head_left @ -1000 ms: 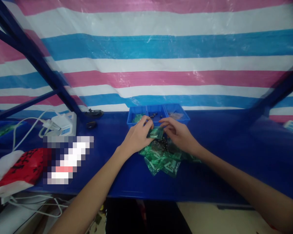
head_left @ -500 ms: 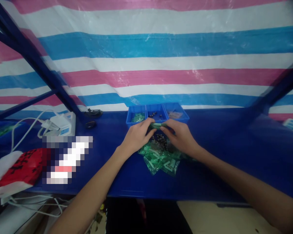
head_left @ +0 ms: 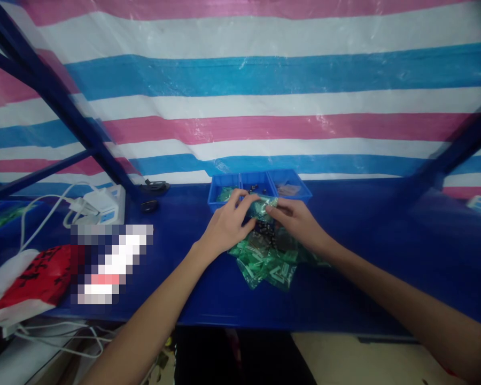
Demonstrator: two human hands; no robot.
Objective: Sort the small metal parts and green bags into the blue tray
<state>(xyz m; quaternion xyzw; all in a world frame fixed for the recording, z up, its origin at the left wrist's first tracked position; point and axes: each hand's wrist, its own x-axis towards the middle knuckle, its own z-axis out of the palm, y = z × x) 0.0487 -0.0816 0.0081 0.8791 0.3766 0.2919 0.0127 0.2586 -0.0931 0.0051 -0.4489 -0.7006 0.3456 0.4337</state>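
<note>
Both my hands hold one small green plastic packet (head_left: pixel 263 205) just above a heap of similar green packets (head_left: pixel 270 262) on the blue table. My left hand (head_left: pixel 226 224) pinches its left end with thumb and fingers. My right hand (head_left: pixel 299 222) grips its right end, fingers curled. Small dark parts (head_left: pixel 266 230) lie on the heap under the packet. Right behind my hands stands a blue tray with three compartments (head_left: pixel 260 185): green packets on the left, dark small parts in the middle, brownish bits on the right.
A white power strip with cables (head_left: pixel 100 206) sits at the left. A red and white plastic bag (head_left: pixel 28 280) lies at the near left edge. A small dark object (head_left: pixel 149 205) rests near the blue frame post. A striped tarp (head_left: pixel 264 96) hangs behind the table.
My hands came together on one green packet and lifted it slightly above the heap. The left fingers shifted along its top edge.
</note>
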